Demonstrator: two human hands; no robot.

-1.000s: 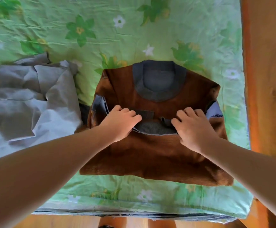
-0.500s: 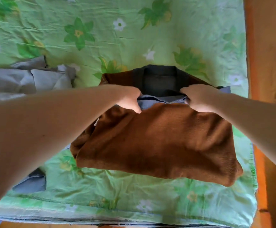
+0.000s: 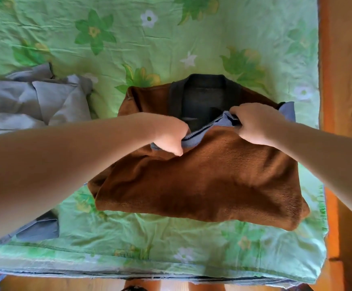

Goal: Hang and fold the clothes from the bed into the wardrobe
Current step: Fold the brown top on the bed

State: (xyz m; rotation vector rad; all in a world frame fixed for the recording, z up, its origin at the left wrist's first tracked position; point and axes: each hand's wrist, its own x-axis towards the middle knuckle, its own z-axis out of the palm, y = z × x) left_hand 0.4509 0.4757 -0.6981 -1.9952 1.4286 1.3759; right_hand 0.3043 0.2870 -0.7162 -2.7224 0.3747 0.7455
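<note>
Sweater point(image 3: 213, 181): on the sheet point(image 3: 129, 38) by the bed's right edge, lower half doubled up over the chest for a compact fold.
Left hand point(image 3: 168, 137): curled round the blue hem point(image 3: 194, 137), left end, carrying it toward the collar point(image 3: 204, 97).
Right hand point(image 3: 257, 124): clasps the hem's right end, so the edge travels as one.
Grey clothes point(image 3: 24, 101): heaped left, apart, probably awaiting a turn.
Wardrobe: out of view.

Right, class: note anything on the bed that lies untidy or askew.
The grey garment lies crumpled at the left of the bed, unfolded. The brown sweater is folded askew: its near edge slants, and a blue cuff pokes out beside the right hand.
</note>
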